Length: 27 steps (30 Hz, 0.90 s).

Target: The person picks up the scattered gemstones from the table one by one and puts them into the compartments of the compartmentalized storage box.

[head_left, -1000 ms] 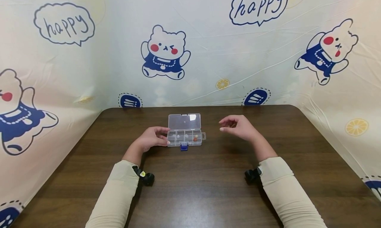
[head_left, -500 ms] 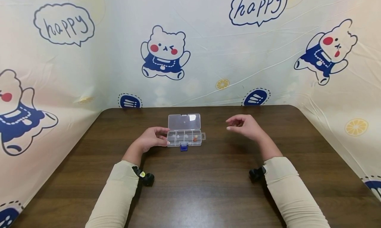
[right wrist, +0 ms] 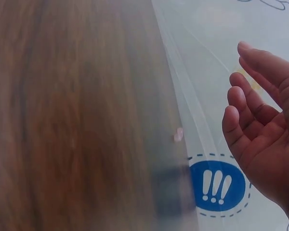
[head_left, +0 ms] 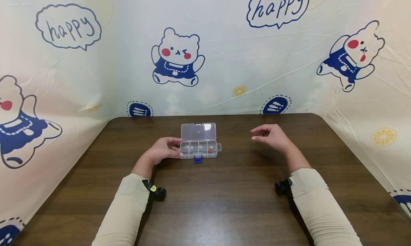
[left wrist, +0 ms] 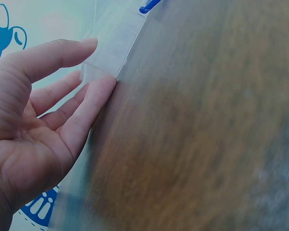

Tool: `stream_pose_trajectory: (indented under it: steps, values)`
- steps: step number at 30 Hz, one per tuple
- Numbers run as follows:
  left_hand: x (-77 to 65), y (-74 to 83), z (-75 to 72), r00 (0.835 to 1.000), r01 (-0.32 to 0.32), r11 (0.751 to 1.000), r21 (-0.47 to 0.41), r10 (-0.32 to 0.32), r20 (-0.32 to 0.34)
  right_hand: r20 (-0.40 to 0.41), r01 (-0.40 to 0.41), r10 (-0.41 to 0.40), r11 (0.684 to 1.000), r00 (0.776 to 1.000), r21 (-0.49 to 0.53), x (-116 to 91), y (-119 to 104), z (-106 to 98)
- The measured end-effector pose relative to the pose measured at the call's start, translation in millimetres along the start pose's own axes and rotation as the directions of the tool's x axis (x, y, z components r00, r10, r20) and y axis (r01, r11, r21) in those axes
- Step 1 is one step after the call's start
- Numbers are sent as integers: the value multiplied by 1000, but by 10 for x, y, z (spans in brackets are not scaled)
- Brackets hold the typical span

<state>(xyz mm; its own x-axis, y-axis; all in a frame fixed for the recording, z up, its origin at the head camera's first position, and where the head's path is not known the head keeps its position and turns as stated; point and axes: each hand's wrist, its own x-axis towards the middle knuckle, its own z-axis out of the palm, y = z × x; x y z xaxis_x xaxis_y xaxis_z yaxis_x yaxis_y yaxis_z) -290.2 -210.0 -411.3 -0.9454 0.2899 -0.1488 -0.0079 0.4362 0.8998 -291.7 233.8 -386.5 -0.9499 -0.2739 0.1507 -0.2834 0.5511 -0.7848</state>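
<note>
A clear plastic compartment box (head_left: 192, 149) lies on the brown table with its transparent lid (head_left: 198, 132) raised at the back. Several small pieces, whitish ones and orange ones (head_left: 210, 150), sit in its compartments. A blue latch (head_left: 198, 159) hangs at its front. My left hand (head_left: 162, 148) holds the box's left end between thumb and fingers; the left wrist view shows fingertips (left wrist: 106, 84) against its clear wall. To the right of the box, my right hand (head_left: 271, 135) hovers above the table, fingers loosely bent, with nothing visible between them.
The brown table (head_left: 205, 196) reaches back to a patterned cloth backdrop (head_left: 224, 60). A small pale pink thing (right wrist: 178, 134) shows near the table's edge in the right wrist view; its kind cannot be told. A clear hang tab (head_left: 219, 147) sticks out of the box's right end.
My right hand has moved steadily to the right, away from the box. The left hand and the box have stayed where they were.
</note>
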Motion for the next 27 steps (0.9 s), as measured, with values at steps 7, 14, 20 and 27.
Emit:
stream_pose_trajectory:
  steps: [7, 14, 20, 27]
  values:
    - [11, -9, -9, 1000, 0, 1000, -5, -1, -1, 1, -38, 38, 999, 999, -24, -8, 134, -61]
    - [13, -20, -11, 1000, -10, 1000, -1, 10, 5, 3, -45, 45, 998, 999, -38, 8, 293, -109]
    - [5, -22, -8, 1000, -19, 1000, 8, 19, 8, 9, -78, 78, 996, 997, -53, 31, 386, -164]
    - [12, -11, -8, 1000, -7, 1000, 11, 7, 1, 60, -98, 102, 993, 993, -64, 74, 425, -194]
